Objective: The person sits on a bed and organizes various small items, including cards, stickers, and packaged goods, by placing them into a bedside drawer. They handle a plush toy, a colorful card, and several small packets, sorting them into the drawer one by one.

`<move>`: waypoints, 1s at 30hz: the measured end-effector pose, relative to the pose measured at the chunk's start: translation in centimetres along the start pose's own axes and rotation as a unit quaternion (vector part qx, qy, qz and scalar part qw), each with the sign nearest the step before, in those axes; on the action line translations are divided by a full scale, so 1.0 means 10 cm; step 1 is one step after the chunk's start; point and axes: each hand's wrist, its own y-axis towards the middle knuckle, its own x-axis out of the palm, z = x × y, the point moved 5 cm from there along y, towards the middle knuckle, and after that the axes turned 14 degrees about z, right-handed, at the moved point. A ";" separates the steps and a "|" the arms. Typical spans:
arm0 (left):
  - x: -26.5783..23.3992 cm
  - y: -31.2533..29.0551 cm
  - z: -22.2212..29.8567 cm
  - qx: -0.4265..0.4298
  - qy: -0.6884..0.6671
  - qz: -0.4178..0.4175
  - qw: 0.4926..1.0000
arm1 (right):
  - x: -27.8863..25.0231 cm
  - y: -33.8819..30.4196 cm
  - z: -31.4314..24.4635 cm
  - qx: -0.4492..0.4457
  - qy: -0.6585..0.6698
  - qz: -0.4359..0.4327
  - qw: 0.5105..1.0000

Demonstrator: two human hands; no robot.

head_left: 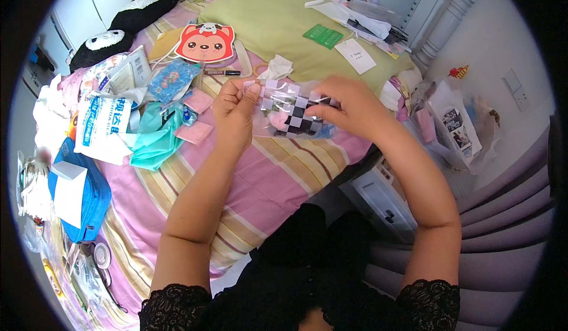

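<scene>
Between my hands, above the bed, is a clear plastic bag (290, 118) with a black-and-white checkered pattern and something pink showing in it. My left hand (238, 109) pinches its left edge, thumb on top. At the other side my right hand (340, 107) grips the bag's upper right part, thumb across the front and fingers behind it. What exactly the bag holds cannot be made out. Just beyond it lie a crumpled white tissue (277, 68) and a dark marker pen (222, 73).
A striped bedsheet (248, 183) spreads beneath my arms. To the left are a teal bag (157, 135), pink packets (194, 133), a white printed bag (100, 127) and a blue case (83, 195). A red cartoon-face card (205, 42) lies by the green pillow (266, 11). Drawers (381, 198) stand right.
</scene>
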 end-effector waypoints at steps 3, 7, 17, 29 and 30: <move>-0.01 -0.04 0.00 0.010 0.015 -0.051 0.999 | 0.05 -0.05 0.02 0.063 -0.003 -0.157 0.986; 0.08 -0.17 0.05 -0.002 0.025 -0.068 0.997 | 0.04 -0.17 0.15 0.248 0.077 -0.159 0.953; 0.07 -0.05 0.03 -0.042 -0.057 -0.073 0.995 | -0.14 -0.21 -0.09 0.052 -0.026 0.137 0.989; 0.15 -0.24 -0.06 -0.336 0.042 -0.136 0.931 | -0.15 -0.37 -0.17 0.044 -0.088 0.081 0.992; 0.15 -0.25 -0.08 -0.356 0.044 -0.134 0.924 | -0.15 -0.39 -0.17 0.041 -0.084 0.082 0.992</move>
